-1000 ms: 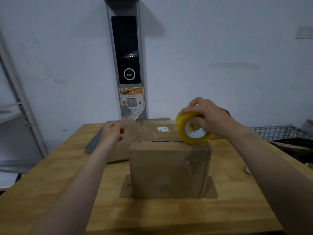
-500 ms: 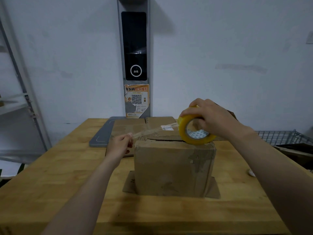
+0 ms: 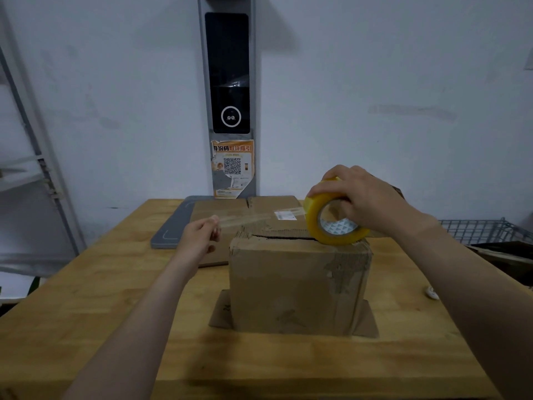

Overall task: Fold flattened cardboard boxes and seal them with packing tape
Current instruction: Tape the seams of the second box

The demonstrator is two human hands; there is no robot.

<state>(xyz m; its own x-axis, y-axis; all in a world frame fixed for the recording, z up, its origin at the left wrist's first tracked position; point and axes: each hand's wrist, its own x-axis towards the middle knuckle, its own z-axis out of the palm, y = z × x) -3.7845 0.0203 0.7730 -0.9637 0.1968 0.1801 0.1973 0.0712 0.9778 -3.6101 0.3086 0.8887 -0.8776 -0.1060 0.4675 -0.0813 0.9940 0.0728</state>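
A folded brown cardboard box (image 3: 297, 287) stands upright in the middle of the wooden table (image 3: 86, 313), its lower flaps splayed on the tabletop. My right hand (image 3: 360, 197) grips a yellow roll of packing tape (image 3: 331, 223) that rests on the box's top right edge. A clear strip of tape (image 3: 259, 219) runs left from the roll, above the box top. My left hand (image 3: 202, 235) pinches the strip's free end, left of the box. The top flaps show a dark gap along their seam.
Flattened cardboard (image 3: 259, 209) lies behind the box on a grey flat scale pad (image 3: 173, 229). A grey post with a dark screen (image 3: 229, 73) and a QR poster stands against the wall. A wire basket (image 3: 478, 229) sits far right, a metal shelf frame (image 3: 37, 157) left.
My left hand took the tape's end and drew it out leftward from the roll, lengthening the strip. My right hand kept the roll on the box's top edge.
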